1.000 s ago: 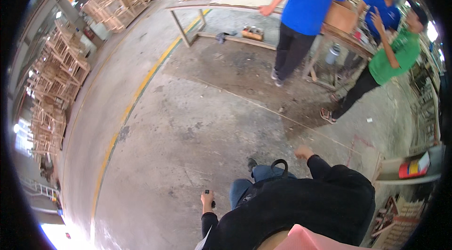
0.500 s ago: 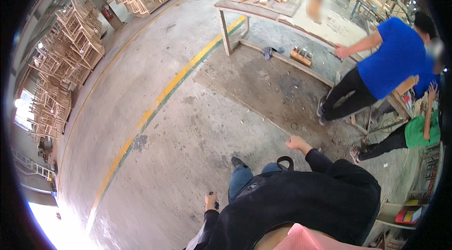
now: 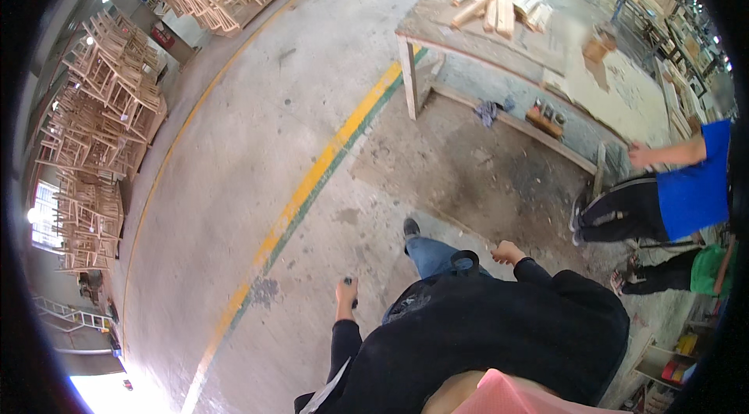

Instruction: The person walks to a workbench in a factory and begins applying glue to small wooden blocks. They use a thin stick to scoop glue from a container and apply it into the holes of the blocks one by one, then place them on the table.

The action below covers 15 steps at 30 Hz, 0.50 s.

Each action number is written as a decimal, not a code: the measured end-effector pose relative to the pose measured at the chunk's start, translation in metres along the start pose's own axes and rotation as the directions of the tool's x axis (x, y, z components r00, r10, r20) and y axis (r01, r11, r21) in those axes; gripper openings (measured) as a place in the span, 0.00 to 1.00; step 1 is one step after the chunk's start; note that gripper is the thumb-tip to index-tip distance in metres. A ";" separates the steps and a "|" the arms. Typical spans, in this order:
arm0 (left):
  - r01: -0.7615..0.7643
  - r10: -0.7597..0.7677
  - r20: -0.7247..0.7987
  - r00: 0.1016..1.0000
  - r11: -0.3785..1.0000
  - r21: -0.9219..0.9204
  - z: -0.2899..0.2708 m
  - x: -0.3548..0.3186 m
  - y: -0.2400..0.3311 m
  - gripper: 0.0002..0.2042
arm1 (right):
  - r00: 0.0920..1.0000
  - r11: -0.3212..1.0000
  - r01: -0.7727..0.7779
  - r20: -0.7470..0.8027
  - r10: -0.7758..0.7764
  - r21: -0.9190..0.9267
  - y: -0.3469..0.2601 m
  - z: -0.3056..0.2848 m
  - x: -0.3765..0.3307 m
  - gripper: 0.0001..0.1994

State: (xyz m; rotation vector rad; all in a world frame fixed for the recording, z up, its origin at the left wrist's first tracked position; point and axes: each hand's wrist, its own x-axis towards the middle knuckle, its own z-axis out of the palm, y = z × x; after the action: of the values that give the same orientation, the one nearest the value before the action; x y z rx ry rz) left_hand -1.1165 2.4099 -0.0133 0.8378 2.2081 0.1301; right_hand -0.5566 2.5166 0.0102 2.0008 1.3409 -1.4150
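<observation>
My left hand hangs out over the concrete floor, fingers closed around a small black object. Only bits of that object show past the fingers, so its kind is unclear. On the other side of my body, my right hand is curled closed above the floor. Whatever it holds, if anything, is hidden. Neither hand touches the wooden workbench ahead on the right, where pale wood pieces lie in a loose pile.
A co-worker in a blue shirt stands at the bench's right end, another person in green nearer. Stacked wooden chair frames line the far left. A yellow floor line runs ahead; a box of cans sits under the bench.
I have walked forward and the view has swung left; the bench and co-workers now appear farther right. My left arm has swung forward with the black object still in hand.
</observation>
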 end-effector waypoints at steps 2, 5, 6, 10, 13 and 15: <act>0.066 -0.066 0.007 0.998 0.996 0.057 -0.022 0.029 0.029 0.32 | 0.998 0.999 0.040 -0.056 -0.039 0.004 -0.075 -0.056 0.024 0.18; 0.149 -0.142 0.065 0.988 0.983 -0.110 -0.058 0.077 0.067 0.32 | 0.953 0.967 0.206 -0.192 -0.232 -0.148 -0.176 -0.133 0.085 0.20; 0.195 -0.185 0.085 0.979 0.973 -0.126 -0.066 0.094 0.076 0.31 | 0.904 0.952 0.235 -0.316 -0.288 -0.197 -0.209 -0.149 0.108 0.21; 0.253 -0.250 0.044 0.967 0.961 -0.110 -0.103 0.197 0.092 0.28 | 0.837 0.900 0.395 -0.331 -0.435 -0.183 -0.400 -0.239 0.162 0.22; 0.229 -0.216 0.122 0.969 0.968 -0.099 -0.147 0.259 0.186 0.22 | 0.818 0.895 0.407 -0.363 -0.446 -0.181 -0.491 -0.291 0.214 0.22; 0.225 -0.207 0.186 0.960 0.971 -0.081 -0.188 0.310 0.250 0.19 | 0.794 0.888 0.424 -0.398 -0.460 -0.179 -0.536 -0.310 0.265 0.21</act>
State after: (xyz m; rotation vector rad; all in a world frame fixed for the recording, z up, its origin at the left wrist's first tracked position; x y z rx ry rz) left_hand -1.2688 2.8225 0.0111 0.5262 2.0907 0.0584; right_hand -0.8248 3.1343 0.0397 2.1114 2.1444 -1.0814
